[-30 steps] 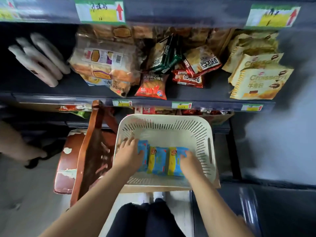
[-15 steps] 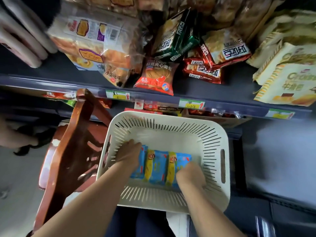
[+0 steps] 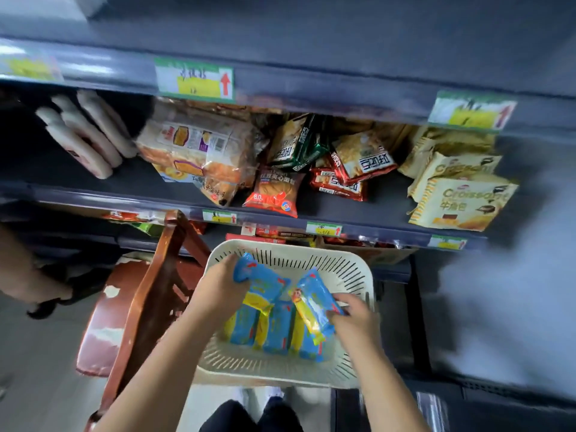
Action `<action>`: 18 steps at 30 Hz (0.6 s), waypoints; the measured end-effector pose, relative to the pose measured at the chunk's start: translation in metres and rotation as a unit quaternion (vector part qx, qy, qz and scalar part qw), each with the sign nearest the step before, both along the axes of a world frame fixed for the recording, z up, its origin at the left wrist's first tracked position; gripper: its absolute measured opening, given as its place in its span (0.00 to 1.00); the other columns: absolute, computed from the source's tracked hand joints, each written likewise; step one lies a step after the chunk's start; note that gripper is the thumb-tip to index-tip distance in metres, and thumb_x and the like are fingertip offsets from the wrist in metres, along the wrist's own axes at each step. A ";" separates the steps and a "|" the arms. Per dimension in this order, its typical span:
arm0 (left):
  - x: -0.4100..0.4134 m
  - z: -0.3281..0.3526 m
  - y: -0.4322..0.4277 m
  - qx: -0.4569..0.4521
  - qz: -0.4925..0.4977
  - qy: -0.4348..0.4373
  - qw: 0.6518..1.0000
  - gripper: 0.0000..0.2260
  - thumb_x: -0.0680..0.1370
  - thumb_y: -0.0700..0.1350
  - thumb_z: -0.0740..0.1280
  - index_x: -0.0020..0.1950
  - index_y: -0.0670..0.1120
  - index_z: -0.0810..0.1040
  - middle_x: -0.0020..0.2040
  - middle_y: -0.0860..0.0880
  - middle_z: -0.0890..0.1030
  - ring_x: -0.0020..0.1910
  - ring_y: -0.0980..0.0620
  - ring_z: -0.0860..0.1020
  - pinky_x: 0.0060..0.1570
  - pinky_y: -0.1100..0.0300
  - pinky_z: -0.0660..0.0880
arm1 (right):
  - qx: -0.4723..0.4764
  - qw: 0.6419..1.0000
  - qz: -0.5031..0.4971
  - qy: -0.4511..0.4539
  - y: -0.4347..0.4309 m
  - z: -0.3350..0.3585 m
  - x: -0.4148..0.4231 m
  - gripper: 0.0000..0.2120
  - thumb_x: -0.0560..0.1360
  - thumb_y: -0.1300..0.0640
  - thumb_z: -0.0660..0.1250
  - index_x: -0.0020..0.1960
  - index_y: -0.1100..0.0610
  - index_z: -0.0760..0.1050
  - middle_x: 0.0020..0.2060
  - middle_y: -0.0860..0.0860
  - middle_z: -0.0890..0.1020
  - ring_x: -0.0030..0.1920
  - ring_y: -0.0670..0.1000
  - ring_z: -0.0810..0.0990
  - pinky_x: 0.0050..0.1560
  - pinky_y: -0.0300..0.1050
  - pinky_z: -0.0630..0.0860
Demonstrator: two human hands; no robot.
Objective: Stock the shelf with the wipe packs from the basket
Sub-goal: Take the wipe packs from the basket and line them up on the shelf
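Shop aisle floor lay nearest; above the cream slotted plastic basket [image 3: 358,275] the left hand [image 3: 218,291] and right hand [image 3: 355,319] each gripped one blue-and-yellow wipe pack [image 3: 314,299], others left inside. Slick wrappers might slip before reaching the crowded dark shelf [image 3: 93,185] beyond.

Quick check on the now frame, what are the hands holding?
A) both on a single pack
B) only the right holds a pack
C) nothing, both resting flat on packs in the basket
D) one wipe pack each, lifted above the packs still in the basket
D: the left hand grips one blue wipe pack and the right hand grips another, both raised over the packs still lying in the basket.
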State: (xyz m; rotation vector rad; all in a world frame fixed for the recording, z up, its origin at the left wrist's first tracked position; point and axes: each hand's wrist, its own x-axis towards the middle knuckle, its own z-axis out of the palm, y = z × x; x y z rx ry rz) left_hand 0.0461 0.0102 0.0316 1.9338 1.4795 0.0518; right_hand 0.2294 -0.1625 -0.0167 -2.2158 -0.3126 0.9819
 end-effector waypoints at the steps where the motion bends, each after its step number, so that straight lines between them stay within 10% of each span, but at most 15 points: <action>1: -0.001 0.015 0.000 -0.014 0.021 -0.036 0.999 0.17 0.76 0.41 0.71 0.65 0.46 0.77 0.54 0.42 0.83 0.50 0.41 0.82 0.40 0.60 0.75 | 0.020 1.000 0.000 -0.016 -0.002 0.016 0.004 0.16 0.69 0.61 0.72 0.48 0.40 0.82 0.42 0.41 0.86 0.39 0.43 0.84 0.44 0.48 0.83; 5: -0.007 0.065 -0.006 -0.028 0.040 -0.178 0.983 0.05 0.75 0.40 0.74 0.47 0.47 0.80 0.41 0.45 0.84 0.37 0.48 0.80 0.37 0.54 0.76 | 0.095 0.992 -0.039 -0.078 -0.014 0.084 0.015 0.11 0.71 0.64 0.70 0.48 0.48 0.83 0.41 0.41 0.84 0.44 0.43 0.82 0.47 0.45 0.79; 12: -0.018 0.130 -0.037 -0.092 0.018 -0.336 0.937 0.08 0.76 0.37 0.75 0.50 0.48 0.83 0.47 0.49 0.88 0.47 0.45 0.86 0.52 0.42 0.82 | 0.196 0.956 -0.124 -0.180 -0.054 0.168 -0.006 0.14 0.76 0.62 0.68 0.57 0.49 0.83 0.48 0.40 0.85 0.48 0.39 0.84 0.42 0.34 0.81; 18: -0.038 0.167 -0.078 -0.094 -0.050 -0.386 0.916 0.03 0.76 0.42 0.76 0.47 0.48 0.83 0.43 0.45 0.87 0.47 0.38 0.85 0.46 0.40 0.81 | 0.264 0.913 -0.181 -0.254 -0.109 0.219 -0.057 0.13 0.79 0.60 0.69 0.61 0.49 0.82 0.52 0.41 0.85 0.52 0.39 0.83 0.48 0.38 0.82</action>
